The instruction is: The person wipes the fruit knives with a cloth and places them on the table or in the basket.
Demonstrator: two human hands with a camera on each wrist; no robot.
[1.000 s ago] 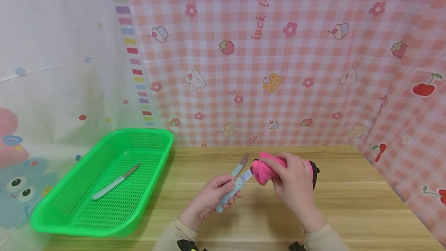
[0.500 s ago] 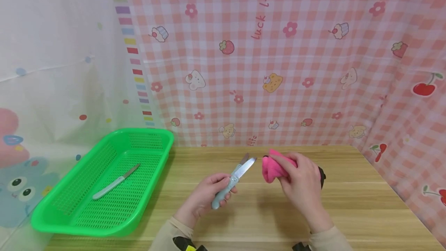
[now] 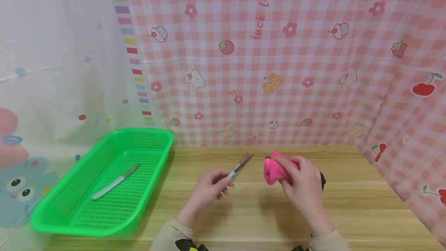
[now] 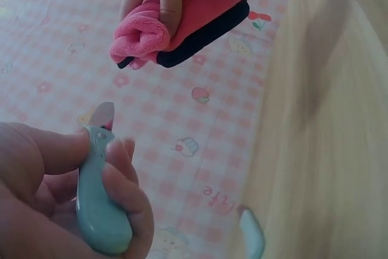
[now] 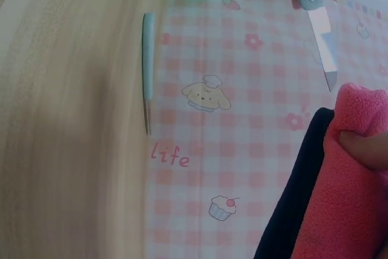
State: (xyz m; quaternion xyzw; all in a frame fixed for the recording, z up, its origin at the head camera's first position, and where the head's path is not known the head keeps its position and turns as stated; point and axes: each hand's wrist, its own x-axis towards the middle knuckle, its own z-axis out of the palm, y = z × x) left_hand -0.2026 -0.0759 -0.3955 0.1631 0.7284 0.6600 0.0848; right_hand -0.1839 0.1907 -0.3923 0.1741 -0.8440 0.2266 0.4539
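Observation:
My left hand point(image 3: 209, 189) grips a small knife by its pale blue handle point(image 4: 100, 198). Its bare blade point(image 5: 324, 43) points up and to the right in the head view. My right hand point(image 3: 301, 189) holds a bunched pink cloth point(image 3: 273, 171) with a black backing point(image 5: 297, 192). A small gap separates the blade tip from the cloth. On the table behind the held knife lies a second knife point(image 5: 148, 59), mostly covered by it in the head view. A third knife point(image 3: 108, 188) lies in the green basket.
The green plastic basket point(image 3: 168, 136) stands at the left of the wooden table point(image 3: 348, 204). A pink checked curtain point(image 3: 209, 69) hangs behind the table's back edge, and a white patterned sheet point(image 3: 69, 69) hangs on the left.
The blade has come out of the cloth. My left hand shifted slightly left and turned the knife; my right hand moved a little right with the cloth.

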